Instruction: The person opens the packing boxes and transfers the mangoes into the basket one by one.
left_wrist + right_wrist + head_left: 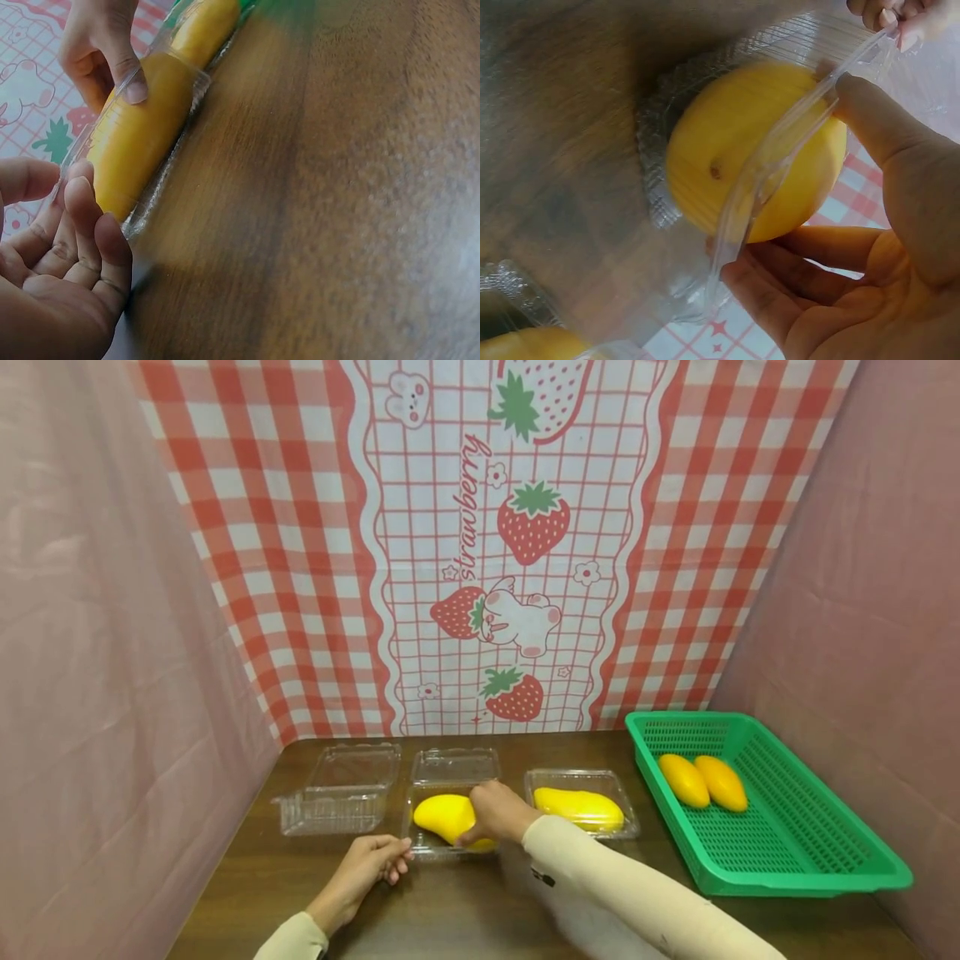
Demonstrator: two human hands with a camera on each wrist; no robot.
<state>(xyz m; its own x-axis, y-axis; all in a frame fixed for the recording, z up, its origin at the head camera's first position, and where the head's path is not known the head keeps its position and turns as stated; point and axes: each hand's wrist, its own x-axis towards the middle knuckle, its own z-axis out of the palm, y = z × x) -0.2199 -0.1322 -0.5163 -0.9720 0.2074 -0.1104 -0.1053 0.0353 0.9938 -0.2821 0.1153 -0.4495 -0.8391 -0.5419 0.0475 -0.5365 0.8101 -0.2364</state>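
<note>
A yellow mango (441,817) lies in the middle clear plastic clamshell box (442,853), whose lid (455,767) is folded back behind it. My right hand (501,812) grips the mango's right part, thumb and fingers on either side of it. The right wrist view shows these fingers reaching past the box rim (739,214) around the fruit. With thumb and fingertips, my left hand (367,867) pinches the box's front left corner. Part of the mango is hidden behind the right hand in the head view.
At right, another clear box (630,827) with a yellow mango (577,810) inside has its lid down. An unfilled clear box (330,814) stands unfolded at left. Two orange-yellow mangoes (684,781) lie in a green basket (806,885) at far right. Cloth walls surround the wooden table (442,914).
</note>
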